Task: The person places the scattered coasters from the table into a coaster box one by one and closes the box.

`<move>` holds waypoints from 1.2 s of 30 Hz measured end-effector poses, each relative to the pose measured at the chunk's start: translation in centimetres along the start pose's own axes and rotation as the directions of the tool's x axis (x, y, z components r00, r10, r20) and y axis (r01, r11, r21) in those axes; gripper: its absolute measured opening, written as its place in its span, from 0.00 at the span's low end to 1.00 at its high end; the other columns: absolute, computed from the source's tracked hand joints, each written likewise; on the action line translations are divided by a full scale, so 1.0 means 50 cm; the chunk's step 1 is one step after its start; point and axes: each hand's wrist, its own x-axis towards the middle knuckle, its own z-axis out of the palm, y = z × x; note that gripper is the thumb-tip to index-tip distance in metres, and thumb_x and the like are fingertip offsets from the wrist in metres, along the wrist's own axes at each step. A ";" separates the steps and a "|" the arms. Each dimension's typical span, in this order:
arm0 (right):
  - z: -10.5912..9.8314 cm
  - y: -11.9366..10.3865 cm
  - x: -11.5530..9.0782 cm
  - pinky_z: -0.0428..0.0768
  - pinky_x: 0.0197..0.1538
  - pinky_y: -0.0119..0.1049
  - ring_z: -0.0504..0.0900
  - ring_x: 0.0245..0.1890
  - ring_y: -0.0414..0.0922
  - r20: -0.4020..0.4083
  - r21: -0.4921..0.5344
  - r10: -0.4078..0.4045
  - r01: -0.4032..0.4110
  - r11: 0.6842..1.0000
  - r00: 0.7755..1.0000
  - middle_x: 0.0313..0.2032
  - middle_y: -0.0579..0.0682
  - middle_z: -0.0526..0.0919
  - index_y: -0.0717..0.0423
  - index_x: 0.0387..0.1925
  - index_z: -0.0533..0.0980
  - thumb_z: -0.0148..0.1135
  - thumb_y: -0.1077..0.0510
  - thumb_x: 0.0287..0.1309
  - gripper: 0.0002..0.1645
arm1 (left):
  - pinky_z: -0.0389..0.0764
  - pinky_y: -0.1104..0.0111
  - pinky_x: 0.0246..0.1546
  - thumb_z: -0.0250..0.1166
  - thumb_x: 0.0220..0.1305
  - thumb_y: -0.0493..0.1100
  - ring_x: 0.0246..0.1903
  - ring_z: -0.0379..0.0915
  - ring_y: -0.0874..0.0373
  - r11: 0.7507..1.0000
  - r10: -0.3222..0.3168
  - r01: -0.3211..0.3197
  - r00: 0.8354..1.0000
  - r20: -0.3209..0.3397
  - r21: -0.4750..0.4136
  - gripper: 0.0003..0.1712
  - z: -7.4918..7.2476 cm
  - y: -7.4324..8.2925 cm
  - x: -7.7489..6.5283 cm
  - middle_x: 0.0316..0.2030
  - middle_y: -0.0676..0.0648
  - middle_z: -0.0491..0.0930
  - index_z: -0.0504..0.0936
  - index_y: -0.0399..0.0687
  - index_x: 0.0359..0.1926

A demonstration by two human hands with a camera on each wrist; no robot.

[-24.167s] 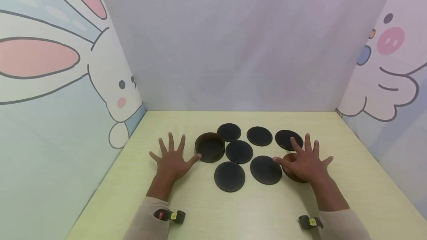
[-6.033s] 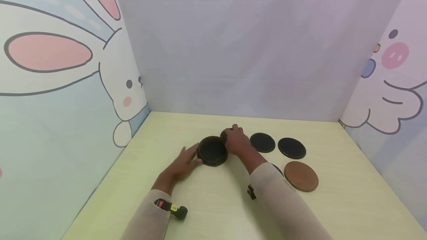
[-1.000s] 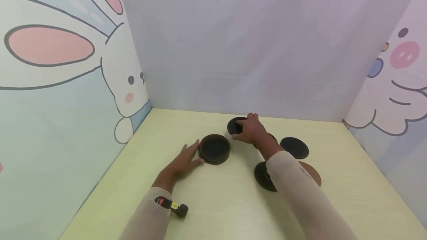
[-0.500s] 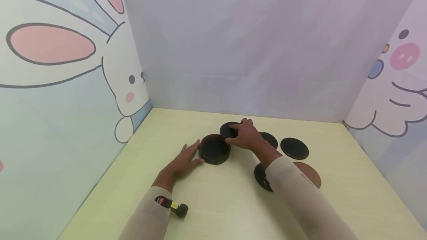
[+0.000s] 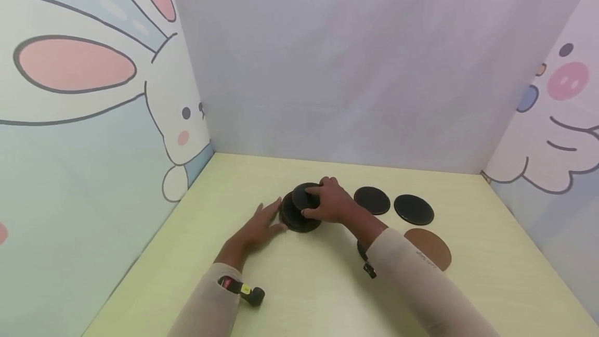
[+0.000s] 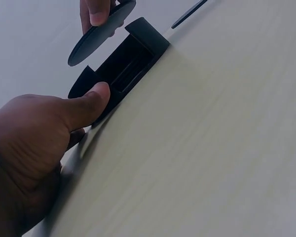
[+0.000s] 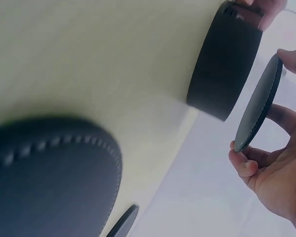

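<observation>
My right hand [image 5: 333, 202] pinches a thin round black coaster [image 5: 303, 195] with stitched edges between thumb and fingers. This coaster is tilted above the round dark coaster holder [image 5: 299, 225], and the left wrist view shows a gap between it and the rim. The holder [image 6: 138, 54] stands on the table with a notch in its wall. My left hand [image 5: 256, 229] grips the holder's left side, its thumb [image 6: 96, 96] at the notch and the other fingers mostly hidden beyond the wall.
Two black coasters [image 5: 372, 201] lie flat at the right back. A brown round piece [image 5: 430, 248] lies in front of them. Another black coaster [image 5: 362, 250] is mostly covered by my right sleeve. Walls with cartoon prints [image 5: 173, 118] bound the table.
Over the last second my right hand has carried the coaster left and nearer, over the holder. My left hand keeps its place. Fewer coasters lie on the table than 24 seconds ago.
</observation>
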 end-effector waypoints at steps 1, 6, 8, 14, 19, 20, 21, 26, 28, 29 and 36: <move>0.002 -0.004 0.000 0.88 0.58 0.56 0.75 0.62 0.57 0.001 -0.004 -0.008 0.008 1.000 1.000 0.68 0.63 0.75 0.43 0.75 0.79 0.74 0.33 0.63 0.42 | 0.37 0.36 0.89 0.63 0.78 0.64 0.89 0.32 0.35 1.000 -0.001 0.001 1.000 -0.004 -0.005 0.52 0.000 0.001 0.000 0.88 0.47 0.52 0.49 0.55 0.90; 0.014 -0.018 -0.001 0.87 0.59 0.55 0.76 0.61 0.56 0.006 -0.022 -0.038 0.038 0.999 0.999 0.65 0.62 0.78 0.43 0.74 0.80 0.73 0.32 0.63 0.42 | 0.38 0.37 0.89 0.63 0.79 0.63 0.89 0.32 0.35 1.000 -0.016 0.016 1.000 -0.007 -0.002 0.51 0.000 0.003 0.001 0.88 0.49 0.51 0.48 0.56 0.90; 0.019 -0.021 -0.001 0.87 0.59 0.54 0.77 0.60 0.56 0.007 -0.037 -0.051 0.051 0.998 0.999 0.64 0.61 0.79 0.44 0.73 0.80 0.73 0.32 0.63 0.42 | 0.38 0.37 0.89 0.62 0.79 0.62 0.89 0.32 0.34 1.000 -0.016 0.016 1.000 -0.006 0.005 0.51 0.001 0.002 0.002 0.89 0.49 0.51 0.48 0.56 0.90; 0.034 -0.022 0.000 0.86 0.61 0.54 0.78 0.60 0.56 -0.010 -0.088 -0.066 0.065 0.994 0.998 0.63 0.60 0.80 0.45 0.73 0.80 0.72 0.30 0.62 0.43 | 0.38 0.36 0.89 0.62 0.79 0.63 0.89 0.30 0.34 1.000 -0.020 0.020 1.000 -0.005 -0.013 0.50 0.004 0.000 0.003 0.89 0.49 0.50 0.48 0.57 0.90; 0.040 -0.022 -0.003 0.84 0.63 0.55 0.77 0.62 0.56 -0.028 -0.090 -0.083 0.081 0.993 0.996 0.64 0.60 0.80 0.46 0.72 0.80 0.72 0.30 0.62 0.43 | 0.38 0.34 0.88 0.62 0.79 0.63 0.89 0.27 0.33 0.999 -0.046 0.046 0.999 -0.008 -0.029 0.50 0.005 0.000 0.005 0.89 0.51 0.50 0.48 0.60 0.90; 0.041 -0.023 -0.003 0.84 0.63 0.55 0.77 0.62 0.56 -0.030 -0.092 -0.088 0.085 0.992 0.996 0.64 0.60 0.80 0.46 0.72 0.80 0.72 0.30 0.62 0.43 | 0.39 0.33 0.88 0.62 0.79 0.63 0.88 0.27 0.32 0.998 -0.047 0.046 0.999 -0.010 -0.030 0.50 0.006 0.000 0.005 0.89 0.51 0.50 0.49 0.60 0.90; 0.042 -0.023 -0.003 0.83 0.64 0.56 0.77 0.62 0.56 -0.032 -0.098 -0.095 0.091 0.991 0.995 0.64 0.60 0.80 0.47 0.72 0.80 0.72 0.30 0.62 0.43 | 0.39 0.33 0.87 0.62 0.79 0.63 0.88 0.27 0.32 0.999 -0.046 0.046 0.999 -0.012 -0.028 0.50 0.006 0.000 0.005 0.89 0.51 0.51 0.49 0.60 0.90; 0.047 -0.025 -0.002 0.82 0.66 0.57 0.77 0.64 0.56 -0.032 -0.132 -0.118 0.112 0.985 0.993 0.64 0.61 0.80 0.49 0.73 0.79 0.71 0.30 0.63 0.44 | 0.38 0.35 0.88 0.62 0.80 0.63 0.89 0.29 0.34 0.999 -0.032 0.032 0.999 -0.010 -0.020 0.50 0.004 0.001 0.003 0.89 0.50 0.51 0.49 0.59 0.90; 0.048 -0.026 -0.001 0.82 0.66 0.57 0.76 0.64 0.57 -0.031 -0.139 -0.119 0.114 0.984 0.992 0.64 0.61 0.80 0.49 0.73 0.79 0.71 0.30 0.63 0.45 | 0.38 0.37 0.89 0.62 0.80 0.63 0.89 0.30 0.35 1.000 -0.023 0.023 1.000 -0.007 -0.016 0.50 0.003 0.002 0.003 0.89 0.50 0.51 0.48 0.59 0.90; 0.048 -0.026 0.000 0.81 0.66 0.58 0.76 0.64 0.57 -0.030 -0.141 -0.120 0.114 0.983 0.992 0.64 0.61 0.80 0.49 0.73 0.79 0.71 0.30 0.63 0.45 | 0.38 0.37 0.89 0.62 0.79 0.63 0.89 0.30 0.36 1.000 -0.022 0.022 1.000 -0.008 -0.015 0.50 0.003 0.002 0.002 0.89 0.50 0.51 0.48 0.59 0.90; 0.051 -0.023 0.000 0.77 0.69 0.61 0.73 0.71 0.59 -0.017 -0.137 -0.131 0.128 0.982 0.991 0.71 0.63 0.76 0.48 0.78 0.74 0.71 0.28 0.64 0.49 | 0.39 0.34 0.88 0.61 0.79 0.65 0.89 0.29 0.33 0.999 -0.038 0.038 0.999 -0.015 -0.017 0.50 0.005 0.000 0.001 0.89 0.52 0.51 0.48 0.62 0.90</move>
